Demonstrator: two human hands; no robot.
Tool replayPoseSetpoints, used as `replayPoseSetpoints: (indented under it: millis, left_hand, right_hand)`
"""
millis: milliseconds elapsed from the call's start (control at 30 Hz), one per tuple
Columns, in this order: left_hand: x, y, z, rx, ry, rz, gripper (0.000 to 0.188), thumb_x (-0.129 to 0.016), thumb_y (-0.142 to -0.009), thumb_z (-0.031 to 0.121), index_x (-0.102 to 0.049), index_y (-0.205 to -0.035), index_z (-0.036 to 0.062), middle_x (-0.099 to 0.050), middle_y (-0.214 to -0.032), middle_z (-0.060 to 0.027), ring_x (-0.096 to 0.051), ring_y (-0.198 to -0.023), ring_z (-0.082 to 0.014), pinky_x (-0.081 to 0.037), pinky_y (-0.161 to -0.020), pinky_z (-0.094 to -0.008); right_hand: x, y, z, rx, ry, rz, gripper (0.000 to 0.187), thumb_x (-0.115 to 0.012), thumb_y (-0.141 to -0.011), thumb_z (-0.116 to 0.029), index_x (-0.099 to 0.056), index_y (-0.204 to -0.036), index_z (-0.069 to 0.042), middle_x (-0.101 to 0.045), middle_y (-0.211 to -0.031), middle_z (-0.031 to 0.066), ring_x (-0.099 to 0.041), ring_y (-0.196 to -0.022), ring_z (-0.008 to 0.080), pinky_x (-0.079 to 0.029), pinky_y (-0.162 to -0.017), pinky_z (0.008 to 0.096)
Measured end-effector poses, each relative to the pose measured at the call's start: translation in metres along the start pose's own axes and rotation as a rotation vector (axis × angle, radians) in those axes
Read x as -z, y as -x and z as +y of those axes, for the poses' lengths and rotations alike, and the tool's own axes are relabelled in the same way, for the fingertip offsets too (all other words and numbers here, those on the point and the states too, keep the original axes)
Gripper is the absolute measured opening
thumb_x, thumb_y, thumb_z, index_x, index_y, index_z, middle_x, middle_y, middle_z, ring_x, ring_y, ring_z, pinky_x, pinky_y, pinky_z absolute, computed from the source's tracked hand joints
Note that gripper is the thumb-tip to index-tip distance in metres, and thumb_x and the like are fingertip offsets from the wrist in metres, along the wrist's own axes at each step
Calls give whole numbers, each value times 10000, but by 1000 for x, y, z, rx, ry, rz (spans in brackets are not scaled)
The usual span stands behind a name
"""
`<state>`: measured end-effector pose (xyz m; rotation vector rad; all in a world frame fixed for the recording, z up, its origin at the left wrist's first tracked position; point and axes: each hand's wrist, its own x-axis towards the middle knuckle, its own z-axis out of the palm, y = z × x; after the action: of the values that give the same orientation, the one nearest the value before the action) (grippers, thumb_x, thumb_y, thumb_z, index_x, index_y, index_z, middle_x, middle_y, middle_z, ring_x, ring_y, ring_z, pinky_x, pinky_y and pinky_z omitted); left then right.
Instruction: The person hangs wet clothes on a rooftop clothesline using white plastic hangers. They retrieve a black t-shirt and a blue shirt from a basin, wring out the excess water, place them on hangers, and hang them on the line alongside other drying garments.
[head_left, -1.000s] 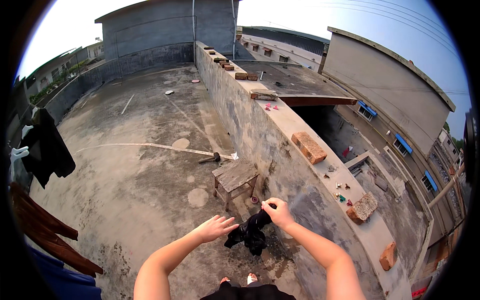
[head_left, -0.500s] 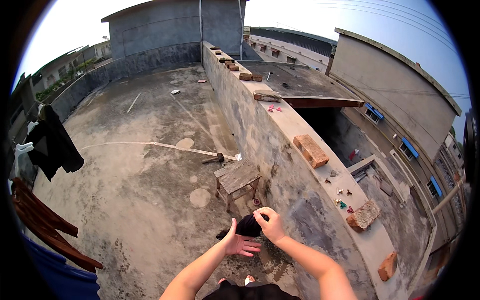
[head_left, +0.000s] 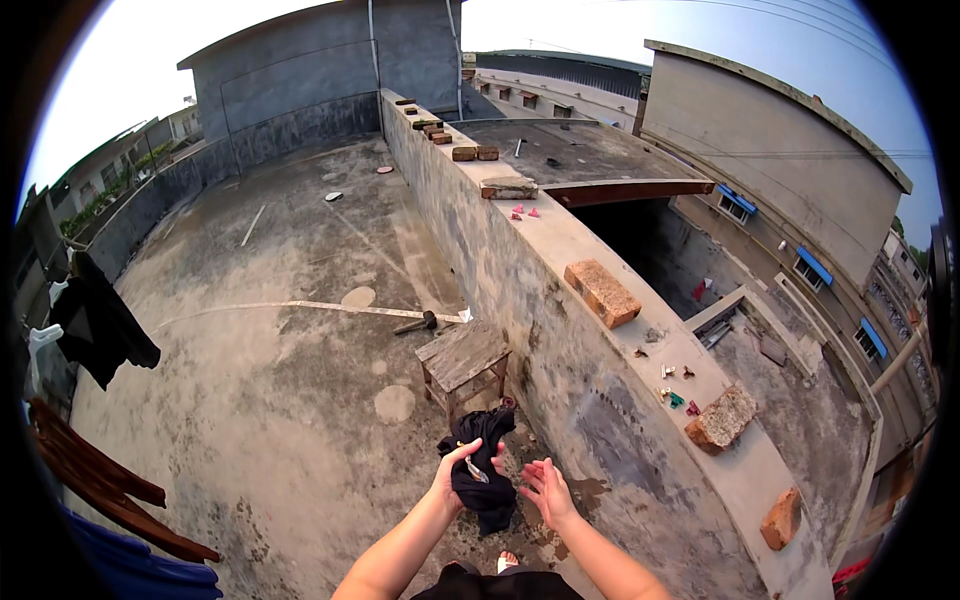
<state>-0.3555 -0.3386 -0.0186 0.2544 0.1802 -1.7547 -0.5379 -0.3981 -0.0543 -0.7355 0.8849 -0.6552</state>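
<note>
Near the wall (head_left: pixel 560 370), on my side of the stool (head_left: pixel 462 358), the bunched cloth (head_left: pixel 490 505) hangs, longest up and down my view. My left fingers (head_left: pixel 465 450) grip it; my right fingers (head_left: pixel 538 480), spread and holding nothing, have it just to their left.

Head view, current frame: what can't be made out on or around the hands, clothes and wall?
All in the head view:
Black cloth: full shape, hidden by its folds.
Left hand: some fingers, behind the cloth.
Blue garment: cut off by the lower-left rim.
Green piece on the wall: too small to identify.
</note>
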Motion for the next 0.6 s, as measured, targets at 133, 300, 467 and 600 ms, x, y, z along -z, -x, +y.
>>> replayPoseSetpoints:
  millis: [133, 300, 467, 600]
  left_hand:
    - [-26, 4, -14, 172, -29, -211, 384, -502, -921, 301, -539, -1153, -3, -631, -870, -126, -618, -752, -236, -531, -723, -368]
    - [-41, 9, -36, 203, -97, -85, 403, -456, -940, 323, -528, -1153, -11, -593, -804, -132, -547, -700, -230, -478, -709, -348]
    - [-37, -7, -34, -109, -1195, 230, 669, -771, -753, 382, -485, -1200, -26, -626, -846, -110, -624, -729, -211, -515, -696, -308]
    - [-47, -4, -38, -370, -2038, 573, 1005, -736, -759, 441, -169, -1359, -132, -638, -992, -239, -648, -916, -306, -499, -812, -353]
  right_hand:
    - [4, -34, 14, -299, -351, -228, 973, -452, -664, -843, -494, -1212, -40, -574, -1156, 123, -554, -1075, 289, -400, -956, 421]
    - [-50, -47, -62, -46, -519, -554, 905, -493, -689, -808, -534, -1160, -36, -641, -1081, 135, -639, -940, 231, -529, -728, 354]
    - [-31, -108, -62, -19, 89, -297, 313, -756, -767, -204, -624, -993, -32, -664, -830, 62, -651, -699, 194, -541, -673, 341]
    - [-42, -120, -64, 149, 1149, 14, 649, -816, -636, -366, -577, -1072, 51, -637, -1050, 200, -631, -958, 301, -507, -824, 379]
